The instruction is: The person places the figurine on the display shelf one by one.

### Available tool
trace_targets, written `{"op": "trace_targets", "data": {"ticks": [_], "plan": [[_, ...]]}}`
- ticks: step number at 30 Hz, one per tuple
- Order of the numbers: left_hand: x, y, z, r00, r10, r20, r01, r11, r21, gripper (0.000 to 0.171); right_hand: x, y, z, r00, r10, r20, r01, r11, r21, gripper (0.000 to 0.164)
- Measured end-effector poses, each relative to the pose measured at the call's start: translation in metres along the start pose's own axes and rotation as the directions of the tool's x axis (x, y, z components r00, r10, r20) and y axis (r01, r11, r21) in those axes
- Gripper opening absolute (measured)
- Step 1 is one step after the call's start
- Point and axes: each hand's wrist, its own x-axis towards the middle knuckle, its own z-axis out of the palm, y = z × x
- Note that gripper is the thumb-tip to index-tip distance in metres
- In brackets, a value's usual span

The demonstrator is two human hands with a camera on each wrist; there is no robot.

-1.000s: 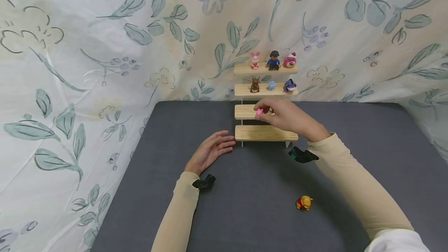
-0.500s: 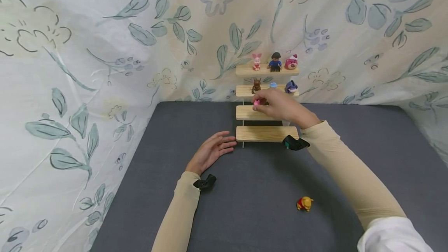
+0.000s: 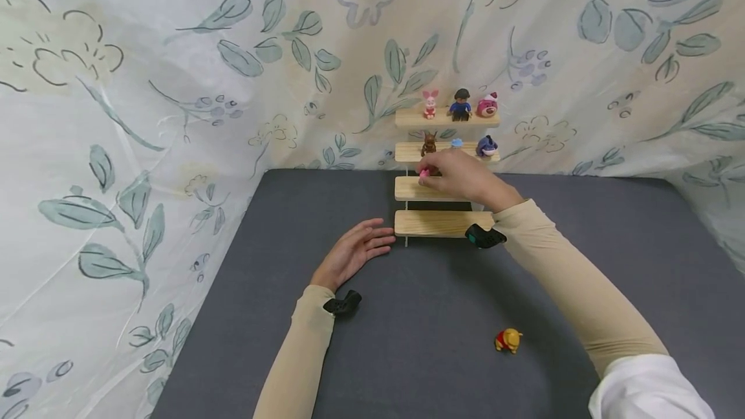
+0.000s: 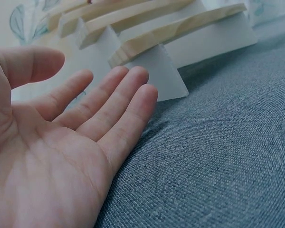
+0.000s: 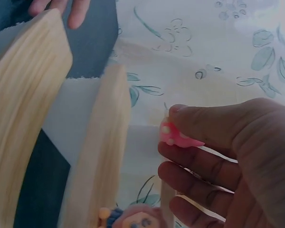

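My right hand point(image 3: 456, 175) pinches a small pink toy figure point(image 5: 173, 135) between thumb and fingers, at the left part of a wooden tiered display shelf point(image 3: 442, 223). The figure is mostly hidden by the fingers, and I cannot tell whether it touches a plank. Another figure with pinkish hair point(image 5: 140, 218) stands on a plank below the hand in the right wrist view. My left hand point(image 4: 61, 156) is palm up with relaxed fingers, beside the shelf's lower left end, and holds nothing.
Piglet point(image 3: 429, 105), a dark-haired doll point(image 3: 460, 107) and a pink bear point(image 3: 487, 106) stand on the top tier. A brown figure point(image 3: 429, 143), a blue one point(image 3: 456, 143) and a donkey point(image 3: 487, 146) sit below. A yellow bear point(image 3: 509, 340) lies on the grey cloth point(image 3: 407, 341).
My right hand has moved up and slightly left with the pink figure, now partly covering the tier of the blue figure. My left hand has stayed in place.
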Motion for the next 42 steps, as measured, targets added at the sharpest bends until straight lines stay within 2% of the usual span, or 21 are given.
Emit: {"op": "trace_targets", "data": {"ticks": [5, 12, 27, 42], "plan": [[-0.001, 0.0, 0.0, 1.0, 0.004, -0.002, -0.004, 1.0, -0.006, 0.052, 0.001, 0.002, 0.004, 1.0, 0.004, 0.02, -0.003, 0.999, -0.044, 0.02], [0.0, -0.001, -0.001, 1.0, 0.014, 0.013, -0.014, 1.0, 0.002, 0.051, 0.002, 0.005, 0.01, 1.0, -0.008, 0.002, 0.008, 0.997, -0.082, 0.02], [0.001, -0.001, -0.002, 0.999, 0.019, 0.025, -0.019, 1.0, 0.0, 0.053, 0.001, 0.006, 0.02, 1.0, -0.001, -0.021, -0.001, 0.994, -0.106, 0.017], [0.002, -0.001, -0.001, 1.0, 0.008, 0.007, -0.008, 1.0, -0.005, 0.053, 0.002, 0.006, 0.024, 1.0, 0.009, -0.01, -0.011, 0.99, -0.141, 0.019]]}}
